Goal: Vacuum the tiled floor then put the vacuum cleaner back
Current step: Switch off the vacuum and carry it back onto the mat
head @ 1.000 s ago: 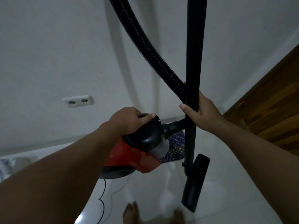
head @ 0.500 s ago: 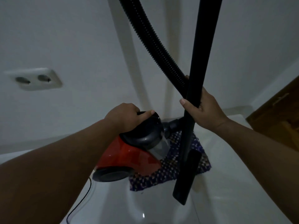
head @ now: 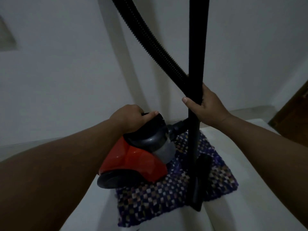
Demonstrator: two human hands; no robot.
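Observation:
A red and black canister vacuum cleaner (head: 133, 160) hangs or rests over the near left edge of a checkered purple mat (head: 166, 197); I cannot tell whether it touches. My left hand (head: 130, 118) grips the black handle on top of the vacuum cleaner. My right hand (head: 208, 107) is closed around the upright black wand (head: 197, 47). The ribbed black hose (head: 150, 42) curves down from the top to the wand near my right hand. The floor nozzle (head: 200, 182) at the wand's lower end stands over the mat's right half.
A white wall (head: 66, 72) stands close ahead, with a baseboard along the white tiled floor (head: 250, 214). A wooden door (head: 293, 114) shows at the right edge. A blurred wall fitting (head: 6, 40) sits at the far left.
The view has closed in on the wall and the mat. The vacuum cleaner and wand now sit over the mat; the wall socket has slid off to the left.

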